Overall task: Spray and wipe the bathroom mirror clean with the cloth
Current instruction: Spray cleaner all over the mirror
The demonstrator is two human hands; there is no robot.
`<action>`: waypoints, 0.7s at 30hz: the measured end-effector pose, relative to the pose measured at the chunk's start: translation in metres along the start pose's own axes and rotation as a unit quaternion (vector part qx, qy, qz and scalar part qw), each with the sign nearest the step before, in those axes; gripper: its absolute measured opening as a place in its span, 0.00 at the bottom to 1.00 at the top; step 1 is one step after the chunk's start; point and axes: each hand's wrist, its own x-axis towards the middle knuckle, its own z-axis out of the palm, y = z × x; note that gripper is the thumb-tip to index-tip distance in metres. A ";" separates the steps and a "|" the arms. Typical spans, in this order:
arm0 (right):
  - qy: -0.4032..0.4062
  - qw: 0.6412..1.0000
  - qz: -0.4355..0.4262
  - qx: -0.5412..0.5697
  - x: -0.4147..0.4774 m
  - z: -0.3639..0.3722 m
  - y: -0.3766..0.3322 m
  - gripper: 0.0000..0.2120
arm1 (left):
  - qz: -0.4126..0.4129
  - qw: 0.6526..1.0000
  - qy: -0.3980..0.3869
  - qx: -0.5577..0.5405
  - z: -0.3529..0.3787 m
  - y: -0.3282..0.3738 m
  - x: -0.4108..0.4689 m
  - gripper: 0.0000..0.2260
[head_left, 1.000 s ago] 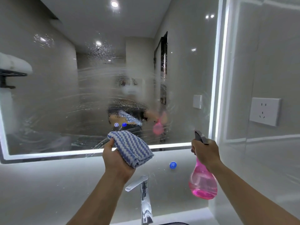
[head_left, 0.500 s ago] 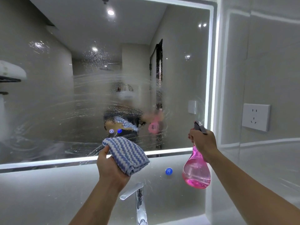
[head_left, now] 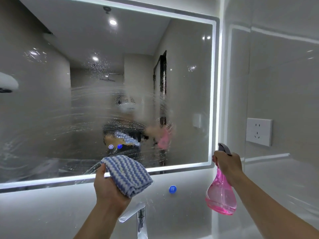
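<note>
The wall mirror (head_left: 51, 100) with a lit white border fills the upper left; its middle is smeared with wet streaks and droplets. My left hand (head_left: 107, 187) grips a folded blue-and-white striped cloth (head_left: 127, 175) just in front of the mirror's lower edge, a little off the glass. My right hand (head_left: 227, 165) holds a pink spray bottle (head_left: 221, 197) by its grey trigger head, beside the mirror's lower right corner, the bottle hanging down.
A chrome tap (head_left: 138, 218) stands below my left hand. A round blue button (head_left: 172, 189) sits on the wall under the mirror. A white power socket (head_left: 259, 131) is on the right wall. Two small lit touch icons (head_left: 115, 146) glow on the glass.
The view has tilted upward, showing the mirror's top edge. Both hands stay in nearly the same pose, cloth and bottle still held.
</note>
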 end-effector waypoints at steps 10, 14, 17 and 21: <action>-0.028 0.999 0.023 -0.012 -0.013 0.005 0.024 0.07 | -0.021 1.000 0.003 -0.005 0.009 -0.014 -0.006 0.28; -0.038 0.999 0.000 -0.024 -0.024 0.008 0.021 0.07 | -0.024 1.000 0.003 -0.006 0.013 -0.014 -0.009 0.28; -0.037 0.999 0.006 -0.008 -0.023 0.009 0.022 0.08 | -0.021 1.000 0.005 -0.006 0.010 -0.012 -0.010 0.29; -0.051 0.998 0.023 -0.021 -0.022 0.010 0.022 0.14 | -0.015 1.000 0.008 -0.012 0.009 -0.011 -0.011 0.27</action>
